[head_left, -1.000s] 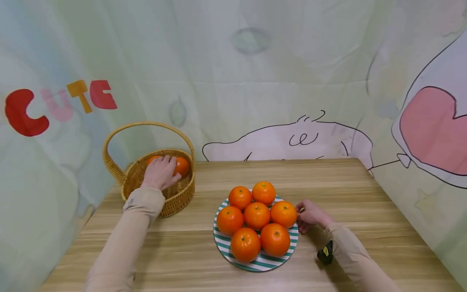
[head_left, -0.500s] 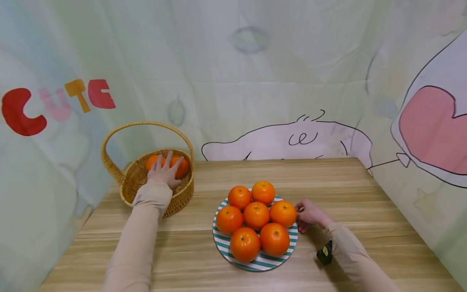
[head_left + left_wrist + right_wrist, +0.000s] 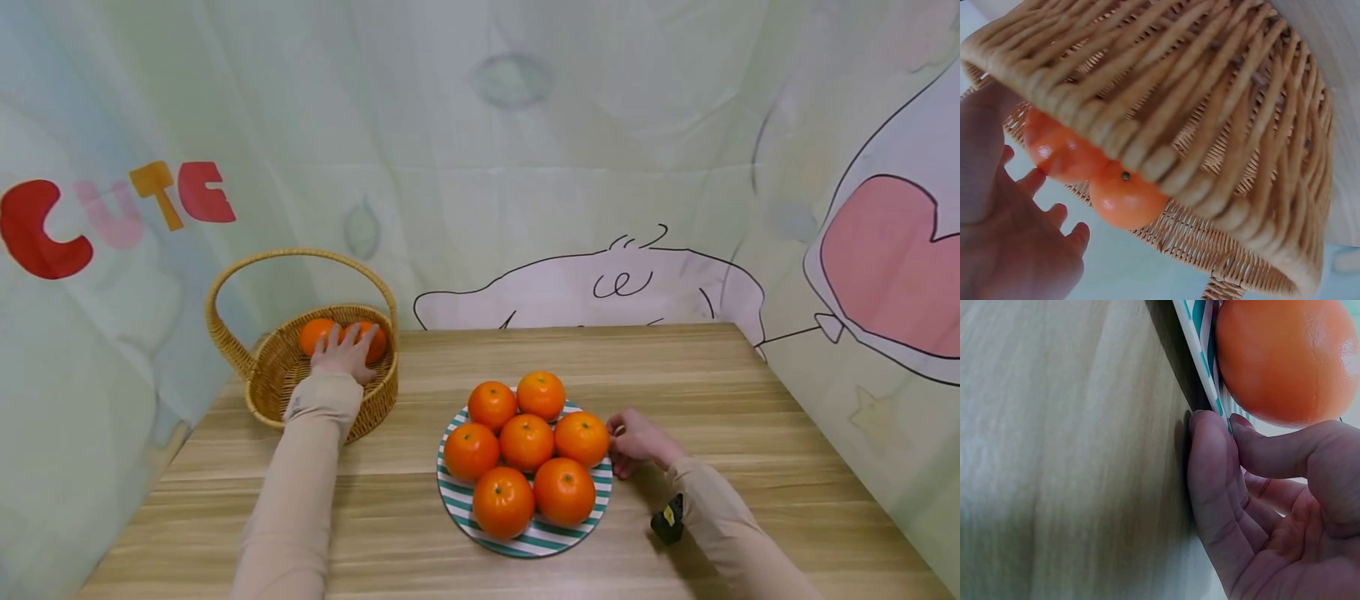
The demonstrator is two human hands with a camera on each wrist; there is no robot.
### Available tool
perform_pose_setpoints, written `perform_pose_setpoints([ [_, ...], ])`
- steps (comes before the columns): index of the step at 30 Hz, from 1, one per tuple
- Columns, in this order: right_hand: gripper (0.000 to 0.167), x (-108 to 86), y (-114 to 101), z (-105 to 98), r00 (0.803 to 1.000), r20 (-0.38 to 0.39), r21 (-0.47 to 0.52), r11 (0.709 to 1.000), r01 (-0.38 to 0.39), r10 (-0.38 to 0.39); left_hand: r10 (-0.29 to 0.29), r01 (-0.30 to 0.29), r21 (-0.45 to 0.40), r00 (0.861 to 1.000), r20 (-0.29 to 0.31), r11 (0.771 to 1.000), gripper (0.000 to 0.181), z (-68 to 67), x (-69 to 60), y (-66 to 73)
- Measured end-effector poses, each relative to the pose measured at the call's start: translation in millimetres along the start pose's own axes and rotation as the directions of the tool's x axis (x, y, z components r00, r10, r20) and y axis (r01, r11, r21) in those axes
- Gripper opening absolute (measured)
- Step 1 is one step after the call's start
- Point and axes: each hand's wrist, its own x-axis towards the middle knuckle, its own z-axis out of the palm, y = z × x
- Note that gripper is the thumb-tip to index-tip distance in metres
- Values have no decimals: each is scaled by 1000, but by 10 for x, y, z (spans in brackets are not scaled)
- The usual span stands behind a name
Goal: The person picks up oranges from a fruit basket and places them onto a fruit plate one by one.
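Note:
In the wicker basket (image 3: 371, 410) lie two orange fruits, the left one (image 3: 315, 335) partly uncovered. My left hand (image 3: 347, 352) is over the right fruit (image 3: 379, 343), fingers spread across it. The left wrist view has this hand (image 3: 1022, 240) beside a fruit (image 3: 1063, 150), its fingers loosely bent and not closed round it; part of the thumb is hidden behind the basket rim (image 3: 1147, 156). My right hand (image 3: 641, 442) pinches the right edge of a striped plate (image 3: 542, 546) between thumb and fingers, also clear in the right wrist view at the plate's rim (image 3: 1200, 359).
Several orange fruits (image 3: 527, 442) fill the plate on the wooden table (image 3: 405, 517). The basket's tall handle (image 3: 300, 252) arches above it. A black device (image 3: 667, 521) is at my right wrist. Behind the table hangs a printed curtain (image 3: 465, 208).
My left hand has shifted right within the basket, from between the two fruits to the right one; its fingers spread wide, then bent a little. The right hand has stayed at the plate.

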Motion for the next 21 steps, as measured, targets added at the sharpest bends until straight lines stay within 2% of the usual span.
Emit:
perform_pose_setpoints([
  [7,5,0,3,-2,1000,3,1,1000,8,-8,-42,41,-58,999,-17,997,76,78,83,-8],
  [13,5,4,13,-2,1000,0,-1,1000,7,-7,-67,61,-95,996,-58,994,65,105,118,-12],
  [21,6,12,17,-11,1000,-7,-3,1000,-9,9,-65,65,-138,998,3,988,62,17,65,-2],
])
